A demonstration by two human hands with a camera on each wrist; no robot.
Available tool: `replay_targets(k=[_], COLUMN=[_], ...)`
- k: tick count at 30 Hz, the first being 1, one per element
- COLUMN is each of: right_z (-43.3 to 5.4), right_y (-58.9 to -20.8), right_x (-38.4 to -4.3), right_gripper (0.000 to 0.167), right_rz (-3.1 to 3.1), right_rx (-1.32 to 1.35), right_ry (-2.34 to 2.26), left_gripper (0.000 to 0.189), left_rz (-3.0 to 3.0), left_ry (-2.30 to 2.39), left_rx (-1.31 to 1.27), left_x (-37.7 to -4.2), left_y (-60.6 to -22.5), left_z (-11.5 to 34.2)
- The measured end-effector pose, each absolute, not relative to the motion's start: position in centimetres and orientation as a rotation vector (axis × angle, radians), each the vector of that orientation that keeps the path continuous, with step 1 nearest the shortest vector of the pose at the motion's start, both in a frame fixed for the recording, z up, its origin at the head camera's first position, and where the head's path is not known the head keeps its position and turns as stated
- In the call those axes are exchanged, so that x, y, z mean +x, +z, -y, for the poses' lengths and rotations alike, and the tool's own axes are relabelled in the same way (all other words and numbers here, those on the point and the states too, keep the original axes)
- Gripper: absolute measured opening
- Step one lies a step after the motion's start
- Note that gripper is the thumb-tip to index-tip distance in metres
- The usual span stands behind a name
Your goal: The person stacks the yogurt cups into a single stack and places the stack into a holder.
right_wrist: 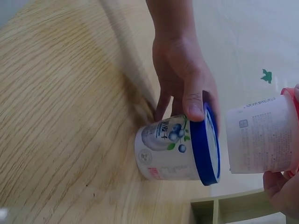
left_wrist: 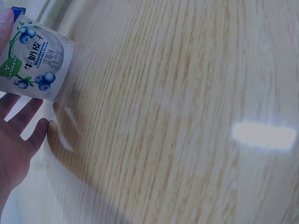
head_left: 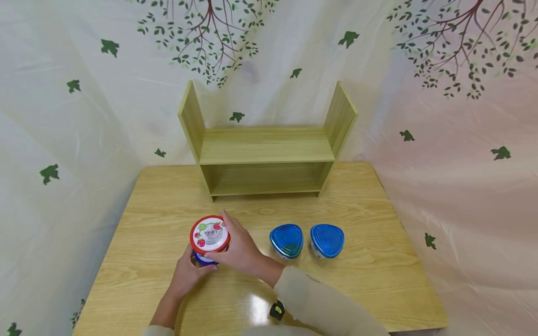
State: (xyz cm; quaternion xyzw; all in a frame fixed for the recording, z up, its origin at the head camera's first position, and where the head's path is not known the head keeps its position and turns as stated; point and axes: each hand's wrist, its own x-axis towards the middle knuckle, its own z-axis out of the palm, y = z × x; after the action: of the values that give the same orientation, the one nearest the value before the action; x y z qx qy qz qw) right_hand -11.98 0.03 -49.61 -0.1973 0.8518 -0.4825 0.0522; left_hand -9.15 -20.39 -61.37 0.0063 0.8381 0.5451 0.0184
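My left hand (head_left: 187, 273) grips a white tub with a blue lid (right_wrist: 170, 149), thumb on the lid's rim. Blueberries are printed on the tub's side, facing the left wrist camera. Just over it, my right hand (head_left: 244, 252) holds a second white tub with a red lid (head_left: 210, 234), printed with strawberries. From the head view this red-lidded tub hides most of the blue lid below. A gap shows between the upper tub's base and the blue lid in the right wrist view. Both tubs are upright above the left part of the table.
Two tubs with rounded-triangular blue lids, one (head_left: 286, 241) beside the other (head_left: 327, 241), stand right of my hands. A two-level wooden shelf (head_left: 266, 145) stands at the back of the wooden table (head_left: 370, 284). A small black item (head_left: 277, 310) lies near my right sleeve.
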Motion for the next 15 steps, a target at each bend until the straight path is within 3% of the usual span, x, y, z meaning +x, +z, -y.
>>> replay_targets(k=[6, 15], right_z=[1.1, 1.7], right_y=[-50.5, -51.8], right_x=[-12.1, -12.4], right_gripper=[0.113, 0.111], right_rz=[-2.609, -2.669], right_rx=[-0.632, -0.679], right_ry=[-1.45, -1.4], left_gripper=[0.088, 0.093], left_rz=[-2.65, -2.634], left_ry=[1.663, 1.674], left_rx=[0.002, -0.01], left_x=[-9.0, -9.1], left_y=[-61.5, -61.6], left_z=[20.3, 20.4])
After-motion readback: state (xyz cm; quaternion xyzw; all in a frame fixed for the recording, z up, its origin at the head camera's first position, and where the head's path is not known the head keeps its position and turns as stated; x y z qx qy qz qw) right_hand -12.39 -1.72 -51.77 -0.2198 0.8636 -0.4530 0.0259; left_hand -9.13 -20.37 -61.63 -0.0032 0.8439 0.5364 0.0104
